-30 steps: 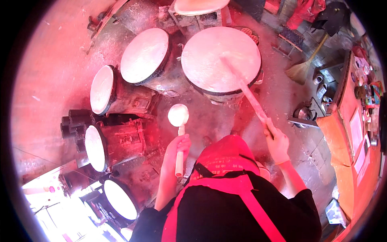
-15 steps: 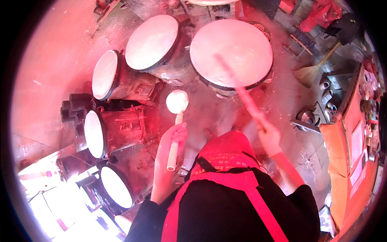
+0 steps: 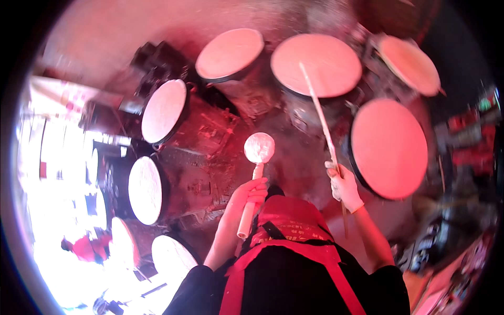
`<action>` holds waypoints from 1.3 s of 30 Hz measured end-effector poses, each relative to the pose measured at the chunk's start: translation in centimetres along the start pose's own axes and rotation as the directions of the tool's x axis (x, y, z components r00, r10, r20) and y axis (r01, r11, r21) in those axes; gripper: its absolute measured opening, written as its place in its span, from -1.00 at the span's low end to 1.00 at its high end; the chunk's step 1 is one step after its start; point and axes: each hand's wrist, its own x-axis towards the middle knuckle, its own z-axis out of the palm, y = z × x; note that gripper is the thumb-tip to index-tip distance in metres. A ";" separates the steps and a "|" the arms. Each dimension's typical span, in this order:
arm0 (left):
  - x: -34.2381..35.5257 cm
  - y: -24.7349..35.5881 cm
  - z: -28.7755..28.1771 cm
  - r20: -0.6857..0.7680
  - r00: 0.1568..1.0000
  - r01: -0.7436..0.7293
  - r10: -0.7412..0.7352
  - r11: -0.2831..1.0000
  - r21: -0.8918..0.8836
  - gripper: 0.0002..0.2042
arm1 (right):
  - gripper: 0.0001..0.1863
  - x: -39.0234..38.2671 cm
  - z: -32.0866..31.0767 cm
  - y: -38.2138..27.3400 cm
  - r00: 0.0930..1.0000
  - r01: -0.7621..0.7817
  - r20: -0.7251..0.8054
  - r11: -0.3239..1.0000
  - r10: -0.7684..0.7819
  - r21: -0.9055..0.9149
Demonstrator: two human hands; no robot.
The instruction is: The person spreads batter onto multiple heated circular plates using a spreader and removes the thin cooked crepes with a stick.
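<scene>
My left hand [image 3: 251, 194] grips a wooden-handled tool [image 3: 245, 226] with a round, whitish head [image 3: 259, 148], held upright above my red apron [image 3: 287, 215]. My right hand [image 3: 342, 185] is closed around a long thin wooden stick [image 3: 321, 115], whose far end lies over the upper middle round disc [image 3: 331, 60]; whether it touches cannot be told. Large round pale discs on barrel-like stands surround both hands: a right one [image 3: 389, 147], an upper right one [image 3: 409, 65], an upper left one [image 3: 228, 52], and several down the left side [image 3: 163, 110].
Black cylinders [image 3: 152, 63] stand behind the left discs. A glaring bright opening [image 3: 52, 184] fills the left edge, with a red shape [image 3: 89, 247] I cannot make out. Red items [image 3: 475, 152] lie at the far right; clutter and orange panels [image 3: 420, 289] are at the lower right.
My view has swung left, so the discs appear shifted right and the bright opening higher. My right hand still holds the stick, now more upright; my left hand keeps its tool.
</scene>
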 end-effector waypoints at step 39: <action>8.2 44.8 13.2 0.083 0.907 -0.403 0.413 0.908 -0.113 -0.96 | -0.82 41.0 6.7 -55.3 0.736 0.547 -0.297 0.793 -0.609 -0.269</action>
